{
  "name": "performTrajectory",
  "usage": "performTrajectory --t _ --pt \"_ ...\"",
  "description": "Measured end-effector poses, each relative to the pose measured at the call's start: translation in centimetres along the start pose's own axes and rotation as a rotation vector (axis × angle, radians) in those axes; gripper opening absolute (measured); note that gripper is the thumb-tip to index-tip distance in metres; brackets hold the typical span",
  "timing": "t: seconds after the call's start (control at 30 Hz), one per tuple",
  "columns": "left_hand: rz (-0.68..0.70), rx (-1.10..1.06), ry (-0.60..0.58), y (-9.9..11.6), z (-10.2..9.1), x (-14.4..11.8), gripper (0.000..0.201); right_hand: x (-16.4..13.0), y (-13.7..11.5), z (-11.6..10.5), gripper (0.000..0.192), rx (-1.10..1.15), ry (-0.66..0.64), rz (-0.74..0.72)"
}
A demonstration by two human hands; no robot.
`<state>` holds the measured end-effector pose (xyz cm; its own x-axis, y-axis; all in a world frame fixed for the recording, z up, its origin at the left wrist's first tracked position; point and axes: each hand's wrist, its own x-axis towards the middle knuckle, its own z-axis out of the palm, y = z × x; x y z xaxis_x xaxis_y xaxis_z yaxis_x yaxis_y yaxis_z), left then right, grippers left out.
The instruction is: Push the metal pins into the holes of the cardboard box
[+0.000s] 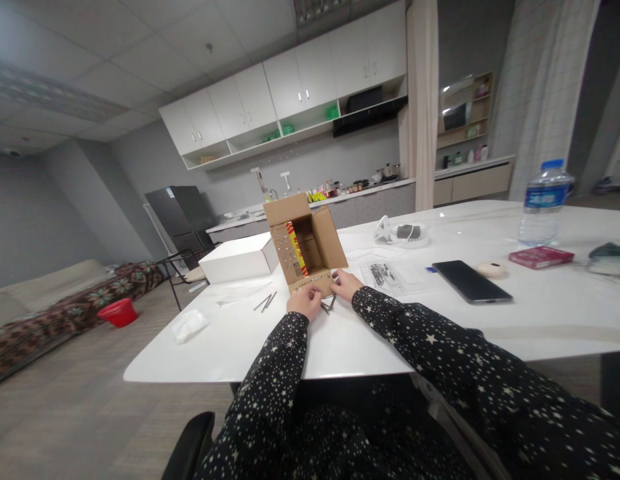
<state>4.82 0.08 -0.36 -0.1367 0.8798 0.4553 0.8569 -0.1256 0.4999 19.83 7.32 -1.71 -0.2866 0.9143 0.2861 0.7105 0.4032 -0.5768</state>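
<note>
Box: I see a small cardboard box point(305, 250) lying on its side on the white table point(540, 313), near the front edge and towards the left end, its open mouth facing me with flaps spread.
Box contents: a red and yellow item point(295, 250) stands against the inner left wall; I cannot tell what it is.
Lower flap: it lies flat on the surface towards me, with a row of small holes along it.
Left hand point(304, 301): fingers curled down onto the near edge of the lower flap; whether it grips anything I cannot tell.
Right hand point(346, 285): resting on the right part of the same flap, fingers bent; grip not clear.
Metal pins: thin pins point(266, 302) lie loose on the surface just left of the left hand; more point(329, 306) show between the two hands.
White box point(239, 259): closed, just left of the cardboard box.
Tissue point(189, 325): crumpled, near the left front corner.
Plastic bag point(385, 275): flat, just right of the right hand, dark small parts inside.
Phone point(471, 281): face up, further right, mid-surface.
Bottle point(544, 203): upright near the far right edge, a red packet point(541, 256) beside it.
</note>
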Motion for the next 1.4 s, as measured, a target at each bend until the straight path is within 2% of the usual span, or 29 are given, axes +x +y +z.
performTrajectory --t 0.13,0.3,0.43,0.63,0.83,1.03,1.4 --pt "-0.016 0.127 -0.091 0.2 -0.3 0.2 0.018 0.1 0.0 -0.4 0.028 -0.067 -0.014 -0.033" --pt "0.005 0.158 -0.118 0.2 -0.4 0.2 0.02 0.1 0.0 -0.9 0.014 -0.225 -0.068 -0.068" --pt "0.024 0.159 -0.134 0.4 -0.5 0.0 0.02 -0.2 0.0 -1.2 0.016 -0.313 -0.106 -0.081" --pt "0.105 0.161 -0.193 0.5 -0.5 -0.3 0.021 -0.4 -0.1 -1.7 0.019 -0.321 -0.196 -0.082" --pt "0.167 0.166 -0.251 -0.3 0.1 -0.1 0.023 -0.6 -0.4 -1.9 0.017 -0.343 -0.233 -0.125" --pt "0.224 0.17 -0.262 -0.8 0.3 0.0 0.024 -1.0 -1.1 -2.1 0.019 -0.375 -0.273 -0.174" --pt "0.21 0.197 -0.265 -0.5 0.2 -0.2 0.022 -1.6 -1.9 -3.2 0.024 -0.38 -0.321 -0.064"
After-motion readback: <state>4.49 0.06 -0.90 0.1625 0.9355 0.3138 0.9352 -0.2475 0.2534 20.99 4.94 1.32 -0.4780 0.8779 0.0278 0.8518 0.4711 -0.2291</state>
